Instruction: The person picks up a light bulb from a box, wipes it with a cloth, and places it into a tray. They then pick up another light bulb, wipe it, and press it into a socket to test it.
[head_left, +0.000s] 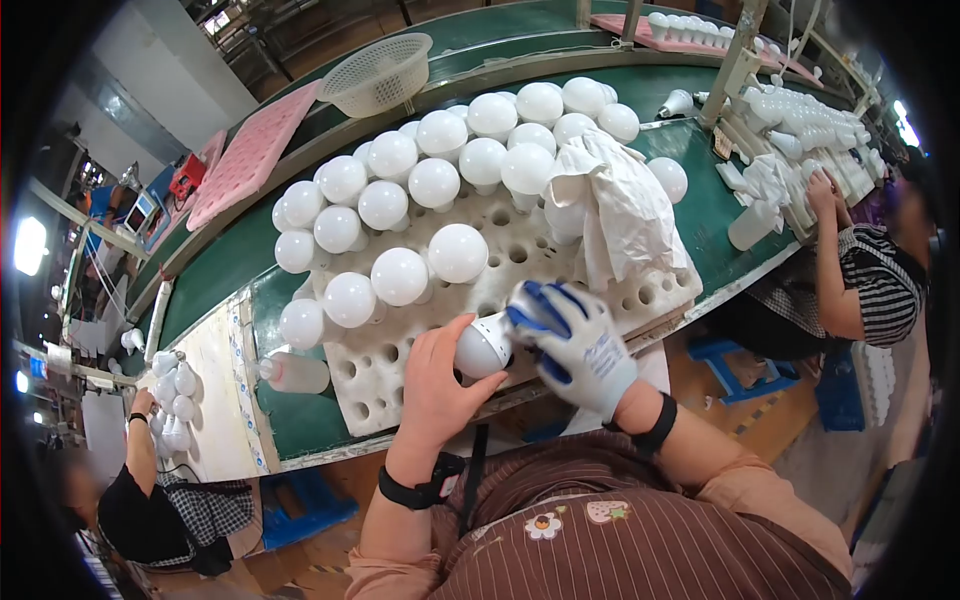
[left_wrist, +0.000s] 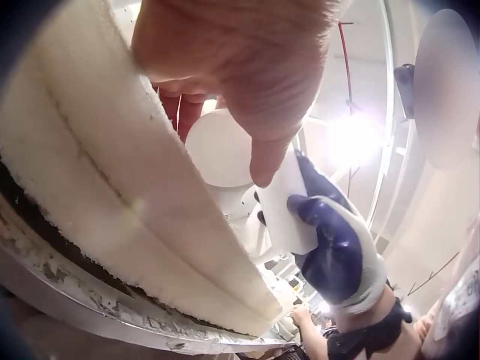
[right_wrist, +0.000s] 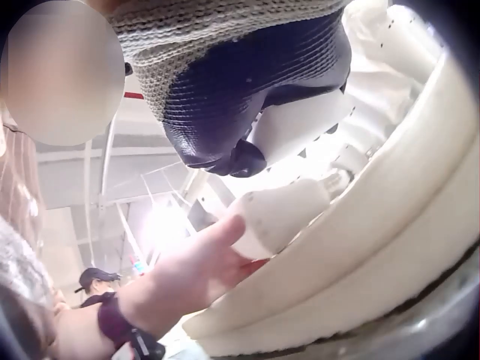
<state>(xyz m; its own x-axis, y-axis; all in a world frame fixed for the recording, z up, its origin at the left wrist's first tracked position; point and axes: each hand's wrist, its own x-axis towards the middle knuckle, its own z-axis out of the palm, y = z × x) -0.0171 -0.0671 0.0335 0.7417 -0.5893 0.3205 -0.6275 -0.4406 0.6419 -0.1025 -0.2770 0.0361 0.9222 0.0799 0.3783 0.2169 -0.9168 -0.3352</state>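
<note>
Close over the front of the foam tray [head_left: 388,352], my bare left hand [head_left: 437,378] grips a white light bulb [head_left: 478,352] by its rounded end. My right hand [head_left: 580,345], in a white glove with blue-coated fingers, is right beside the bulb's base. Its fingers are curled round a smooth white tube-like piece [left_wrist: 286,214], mostly covered by the glove in the head view. In the right wrist view, the screw cap [right_wrist: 336,181] of the left hand's bulb points away from that hand. Several more bulbs [head_left: 458,253] stand in the tray, domes up.
A white cloth [head_left: 625,215] lies over the tray's right part. A small bottle [head_left: 298,372] lies left of the tray, and a white basket [head_left: 378,75] is behind it. One person [head_left: 170,490] works at the left, another [head_left: 850,270] at the right.
</note>
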